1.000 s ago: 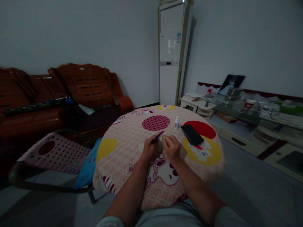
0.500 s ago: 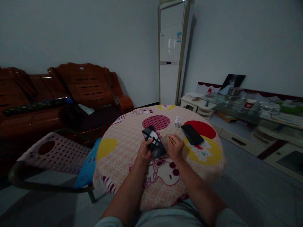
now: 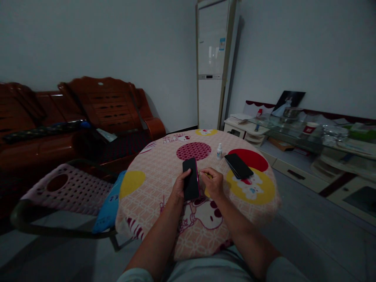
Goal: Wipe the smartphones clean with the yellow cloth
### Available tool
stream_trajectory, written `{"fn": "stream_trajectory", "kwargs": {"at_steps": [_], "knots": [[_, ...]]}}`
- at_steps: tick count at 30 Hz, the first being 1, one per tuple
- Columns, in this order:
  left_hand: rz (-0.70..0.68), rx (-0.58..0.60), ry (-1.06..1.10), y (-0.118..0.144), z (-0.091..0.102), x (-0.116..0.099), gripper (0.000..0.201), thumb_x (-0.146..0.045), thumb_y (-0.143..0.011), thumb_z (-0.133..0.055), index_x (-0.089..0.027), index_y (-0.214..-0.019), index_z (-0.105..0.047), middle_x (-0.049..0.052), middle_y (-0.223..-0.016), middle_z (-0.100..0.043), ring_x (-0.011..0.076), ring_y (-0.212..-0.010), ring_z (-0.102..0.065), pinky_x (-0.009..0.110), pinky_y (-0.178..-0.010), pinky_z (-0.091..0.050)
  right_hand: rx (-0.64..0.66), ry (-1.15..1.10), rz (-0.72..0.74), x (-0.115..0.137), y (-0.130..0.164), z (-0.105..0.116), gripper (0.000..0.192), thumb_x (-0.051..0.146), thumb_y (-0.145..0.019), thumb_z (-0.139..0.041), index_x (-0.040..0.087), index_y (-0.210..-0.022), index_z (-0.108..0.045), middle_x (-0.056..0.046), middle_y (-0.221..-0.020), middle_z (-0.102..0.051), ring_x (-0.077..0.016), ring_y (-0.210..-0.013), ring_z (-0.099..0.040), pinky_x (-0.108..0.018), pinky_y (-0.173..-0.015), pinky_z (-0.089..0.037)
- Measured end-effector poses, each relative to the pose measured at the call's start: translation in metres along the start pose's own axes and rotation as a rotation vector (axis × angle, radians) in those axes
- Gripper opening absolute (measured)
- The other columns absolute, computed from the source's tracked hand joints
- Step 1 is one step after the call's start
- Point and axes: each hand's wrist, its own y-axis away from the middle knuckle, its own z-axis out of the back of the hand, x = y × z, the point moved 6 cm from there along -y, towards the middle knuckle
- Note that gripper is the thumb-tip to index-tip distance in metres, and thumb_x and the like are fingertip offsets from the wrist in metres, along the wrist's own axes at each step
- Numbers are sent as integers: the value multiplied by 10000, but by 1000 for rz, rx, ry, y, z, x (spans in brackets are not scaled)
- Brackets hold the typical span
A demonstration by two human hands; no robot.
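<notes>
Dark phone [image 3: 191, 183], screen up near the table's [image 3: 152, 172] middle, gripped along its left edge by left hand [image 3: 179, 187]; right hand [image 3: 214, 183] fingers pinch a small yellowish item beside it; step judged mid-handling, the next move needing steady support.

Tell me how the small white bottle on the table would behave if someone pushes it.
The bottle stands upright and is narrow and tall, so it would probably tip rather than slide. It looks small and plastic, so likely light. The tablecloth under it seems soft, which may catch its base and help it topple.
</notes>
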Motion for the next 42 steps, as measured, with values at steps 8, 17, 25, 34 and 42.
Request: {"fn": "stream_trajectory", "kwargs": {"at_steps": [8, 17, 25, 34, 42], "knots": [[-102, 33, -147, 0, -3, -5, 294, -232, -627, -757, -138, -871, -622, 26, -652, -685, 155, -509, -632, 269, -533, -532, 48, -106, -200, -20, -1, -1, 172, 315, -702, -615, 157, -668, -673, 5, -611, -622, -135, -581, -538, -221, -546, -406], [-212, 104, -269, -3, -4, -5, 357, -270, -606, -799, -130, -895, -643, 31, -712, -697, 159, -567, -644, 260, -556, -526, 14, -218, -269, -33, -2, 1, 140, 281, -668, -621, 153, -612, -628, 29, -567, -556, -101, -522, -465, -204, -495, -345], [-193, 88, -310, -3, -3, -6, 381, -274, -603, -807, -142, -916, -635, 17, -692, -687, 148, -532, -621, 270, -552, -526, 26, -183, -289, -35, -1, 1, 134, 279, -649, -616, 157, -594, -611, 43, -533, -529, -96, -495, -434, -209, -475, -319], [-191, 92, -333, -1, -5, -6, 404, -288, -607, -801, -138, -941, -630, 19, -682, -677, 142, -528, -613, 268, -565, -517, 38, -153, -274, -39, -3, 2, 113, 262, -642, -600, 163, -587, -606, 48, -524, -516, -98, -493, -430, -210, -474, -316], [-191, 82, -359, -2, -6, -6, 372, -291, -590, -806, -134, -875, -626, 24, -662, -673, 150, -527, -613, 260, -533, -502, 44, -146, -277, -37, -3, 3, 110, 256, -638, -596, 162, -580, -596, 49, -523, -511, -95, -493, -425, -206, -468, -309]]}}
